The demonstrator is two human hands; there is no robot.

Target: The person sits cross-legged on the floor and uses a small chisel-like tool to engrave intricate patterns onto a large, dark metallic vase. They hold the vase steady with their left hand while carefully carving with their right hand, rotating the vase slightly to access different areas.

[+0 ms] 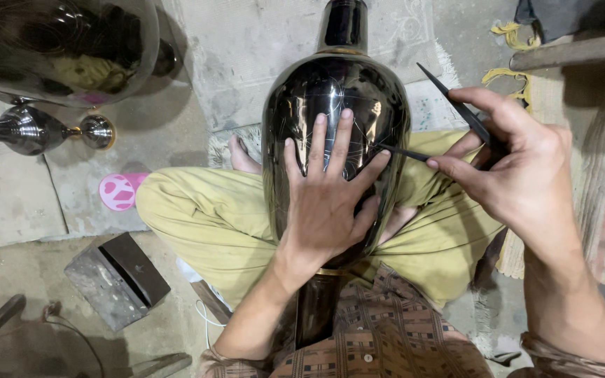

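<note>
A large glossy black metal vase (330, 98) lies across my lap, its neck pointing away from me. My left hand (327, 203) rests flat on its belly with fingers spread, holding it steady. Fine scratched lines show on the dark surface near my fingertips. My right hand (519, 175) grips a thin dark pointed engraving tool (404, 152), whose tip touches the vase just right of my left fingers. A second slim dark tool (456, 101) sticks up from the same hand.
I sit cross-legged in yellow-green trousers (204, 217) on a dusty floor. Another shiny vase (57, 42) and a small polished metal piece (33, 129) lie at the top left. A grey metal block (117, 280) sits lower left, a pink sandal (117, 191) beside my knee, rugs on the right.
</note>
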